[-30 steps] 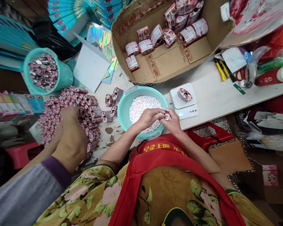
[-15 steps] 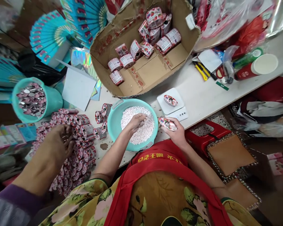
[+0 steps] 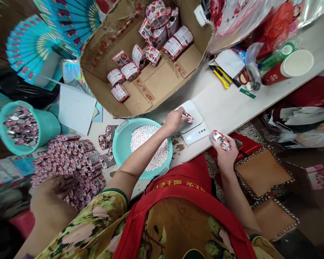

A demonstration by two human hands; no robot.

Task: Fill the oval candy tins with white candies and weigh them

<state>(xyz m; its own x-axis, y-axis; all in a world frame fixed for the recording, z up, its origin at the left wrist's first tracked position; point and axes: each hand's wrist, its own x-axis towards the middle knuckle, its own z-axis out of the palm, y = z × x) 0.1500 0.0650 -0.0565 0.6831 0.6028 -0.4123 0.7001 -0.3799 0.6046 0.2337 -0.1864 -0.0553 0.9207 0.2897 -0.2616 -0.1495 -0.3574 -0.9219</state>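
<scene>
Over the white scale [image 3: 197, 133], my left hand [image 3: 176, 120] has its fingers pressed together at the small printed tin [image 3: 189, 118] on the weighing plate. Small white pieces seem to show at the fingertips; whether it grips the tin is unclear. My right hand [image 3: 226, 150] is wrapped round another printed tin [image 3: 221, 140], held with its narrow open end up, beyond the table's front edge. Beneath my left forearm, a turquoise basin [image 3: 121, 144] holds white pellets [image 3: 144, 135].
A cardboard box [image 3: 162, 86] with printed tins stands behind the basin. Many tins [image 3: 78, 154] are heaped at the left, where a co-worker's hand [image 3: 56, 185] reaches in. A turquoise bucket [image 3: 48, 124] of lids stands beyond. Cutters [image 3: 221, 77] and a paper cup [image 3: 297, 64] lie back right.
My left hand has moved from the pellets in the basin to the tin on the scale. My right hand has shifted right with its tin. The co-worker's hand is lower on the heap.
</scene>
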